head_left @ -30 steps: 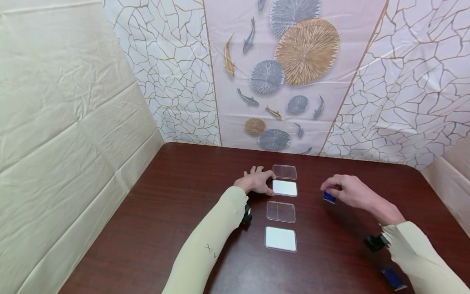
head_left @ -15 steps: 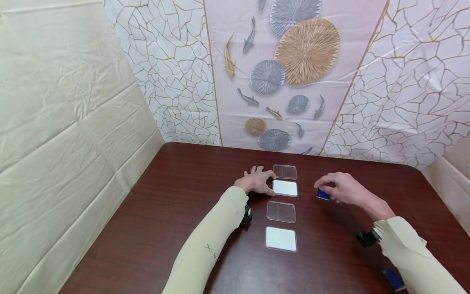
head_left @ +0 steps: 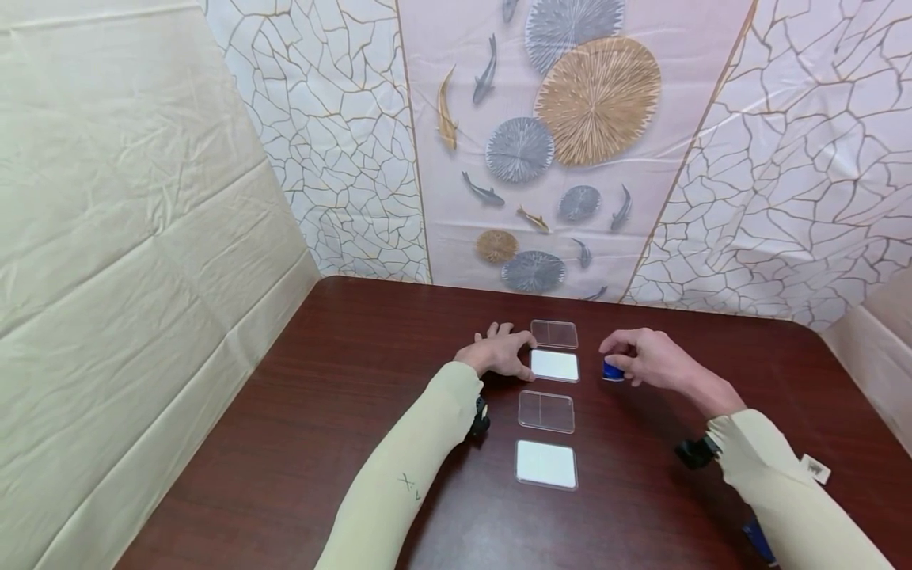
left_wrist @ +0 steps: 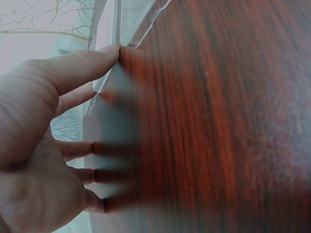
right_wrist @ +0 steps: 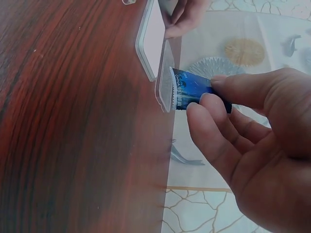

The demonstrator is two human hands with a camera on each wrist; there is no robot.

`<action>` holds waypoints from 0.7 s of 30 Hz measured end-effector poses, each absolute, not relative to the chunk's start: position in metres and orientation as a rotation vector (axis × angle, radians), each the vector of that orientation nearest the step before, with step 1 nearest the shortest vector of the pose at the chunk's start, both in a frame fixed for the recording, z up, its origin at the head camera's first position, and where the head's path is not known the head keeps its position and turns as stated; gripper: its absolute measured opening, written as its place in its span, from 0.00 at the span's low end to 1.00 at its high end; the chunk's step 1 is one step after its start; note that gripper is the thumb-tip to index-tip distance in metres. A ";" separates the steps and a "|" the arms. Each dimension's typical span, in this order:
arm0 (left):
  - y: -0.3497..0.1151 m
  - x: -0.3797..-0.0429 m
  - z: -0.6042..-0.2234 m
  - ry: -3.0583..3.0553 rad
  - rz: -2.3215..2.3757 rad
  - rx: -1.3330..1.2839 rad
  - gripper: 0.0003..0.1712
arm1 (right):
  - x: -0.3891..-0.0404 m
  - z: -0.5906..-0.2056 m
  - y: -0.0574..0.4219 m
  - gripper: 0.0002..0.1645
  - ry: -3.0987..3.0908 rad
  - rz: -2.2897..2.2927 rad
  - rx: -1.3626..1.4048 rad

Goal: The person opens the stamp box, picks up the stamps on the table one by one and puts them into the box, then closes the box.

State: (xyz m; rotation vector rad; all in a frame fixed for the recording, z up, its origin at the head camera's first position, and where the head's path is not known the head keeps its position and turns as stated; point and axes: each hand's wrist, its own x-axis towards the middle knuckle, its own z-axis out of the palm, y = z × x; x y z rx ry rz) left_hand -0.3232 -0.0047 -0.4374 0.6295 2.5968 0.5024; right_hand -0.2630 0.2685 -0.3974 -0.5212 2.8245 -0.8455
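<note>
My left hand [head_left: 496,352] spans the left end of a shallow clear plastic case [head_left: 554,366] with a white filling. Thumb and index finger touch its two corners, holding it between them; the other fingers rest on the table in the left wrist view. To the right of that case my right hand [head_left: 654,360] pinches a small blue packet [right_wrist: 194,91] by its upper end, between thumb and fingers. The packet has a serrated lower edge and printed lettering. Behind the case lies an unfilled clear plastic piece [head_left: 554,334], perhaps its lid.
Nearer me lie another clear plastic piece [head_left: 545,412] and a second case [head_left: 545,464] with a white filling. A second blue packet [head_left: 759,541] is partly hidden by my right sleeve. The dark wooden table [head_left: 342,412] ends at patterned wall cloth [head_left: 356,142].
My right hand has moved left with the blue packet, close to the far white-filled case. The left hand stays where it was. My right sleeve now covers more of the second packet.
</note>
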 end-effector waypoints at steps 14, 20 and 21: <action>-0.005 -0.323 -0.438 2.584 0.514 0.627 0.32 | -0.275 -0.408 0.254 0.03 2.776 -0.926 -0.498; -0.005 -0.325 -0.439 2.586 0.526 0.625 0.32 | -0.280 -0.411 0.246 0.04 2.739 -0.967 -0.486; -0.005 -0.325 -0.439 2.586 0.525 0.626 0.32 | -0.281 -0.411 0.245 0.04 2.729 -0.976 -0.486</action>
